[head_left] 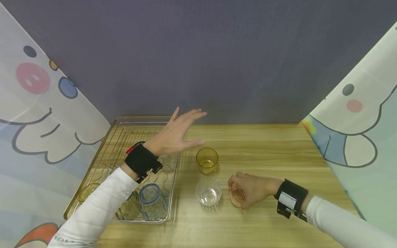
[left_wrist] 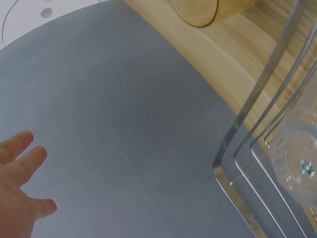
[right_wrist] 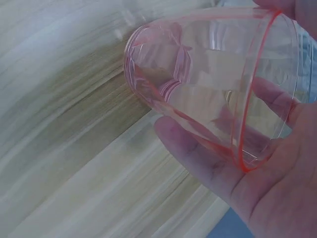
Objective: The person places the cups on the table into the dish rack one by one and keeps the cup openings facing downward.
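My right hand [head_left: 252, 187] grips a clear pink glass [right_wrist: 198, 84], thumb and fingers around its side below the red-tinted rim. In the head view that pink glass [head_left: 238, 197] is at the right of a colourless glass [head_left: 209, 192], partly covered by the hand. An amber glass [head_left: 207, 160] stands upright behind the colourless one. My left hand [head_left: 173, 135] hovers over the right side of the wire rack, fingers spread and straight, holding nothing. In the left wrist view the fingers [left_wrist: 29, 168] extend at the left edge, apart from any glass.
The metal wire rack [head_left: 169, 213] stands on the left of the wooden table [head_left: 273, 148]. Several glasses lie in it, among them a blue-rimmed one [head_left: 152, 203] and a yellow one [head_left: 88, 191]. A dark grey wall [head_left: 217, 69] rises behind, with cartoon-printed panels [head_left: 347, 113] at both sides.
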